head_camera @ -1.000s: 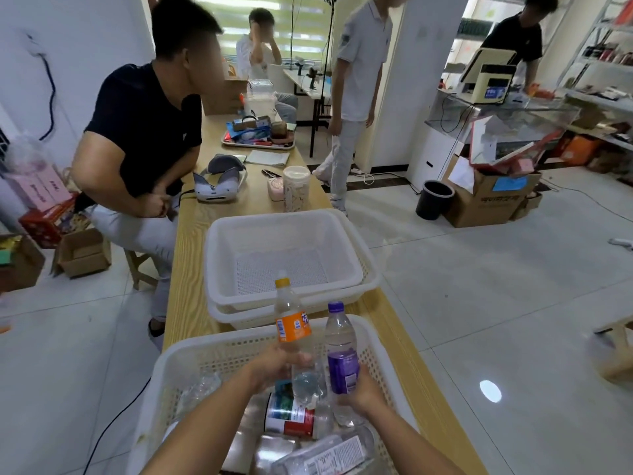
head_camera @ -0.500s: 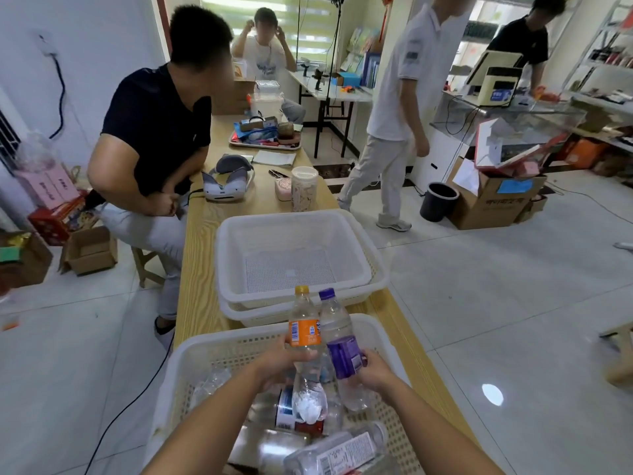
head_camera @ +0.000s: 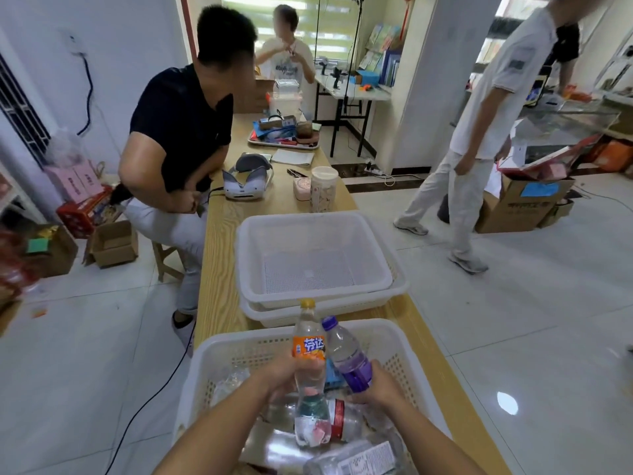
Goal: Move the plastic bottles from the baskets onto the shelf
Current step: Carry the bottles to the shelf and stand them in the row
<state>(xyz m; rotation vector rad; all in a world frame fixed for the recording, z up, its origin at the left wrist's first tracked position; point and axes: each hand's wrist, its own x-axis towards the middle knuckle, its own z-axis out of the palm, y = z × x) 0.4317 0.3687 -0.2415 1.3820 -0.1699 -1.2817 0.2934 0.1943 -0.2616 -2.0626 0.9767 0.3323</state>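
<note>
My left hand [head_camera: 286,375] grips a clear bottle with an orange label and yellow cap [head_camera: 308,347], held upright above the near white basket [head_camera: 219,358]. My right hand [head_camera: 380,383] grips a clear bottle with a purple label and purple cap [head_camera: 346,354], tilted left so its neck leans against the orange one. Several more clear plastic bottles lie in the basket below, one with a red label [head_camera: 339,419] and one with a white label [head_camera: 363,457]. No shelf is visible.
Two stacked empty white baskets [head_camera: 246,265] sit further along the wooden table [head_camera: 219,269]. Beyond them are a jar [head_camera: 323,188], a headset [head_camera: 246,181] and a tray. A person in black sits at the table's left. Another walks on the tiled floor at right, near cardboard boxes.
Both bottles stay in my hands above the basket; the purple one has tilted against the orange one. The walking person has moved further right.
</note>
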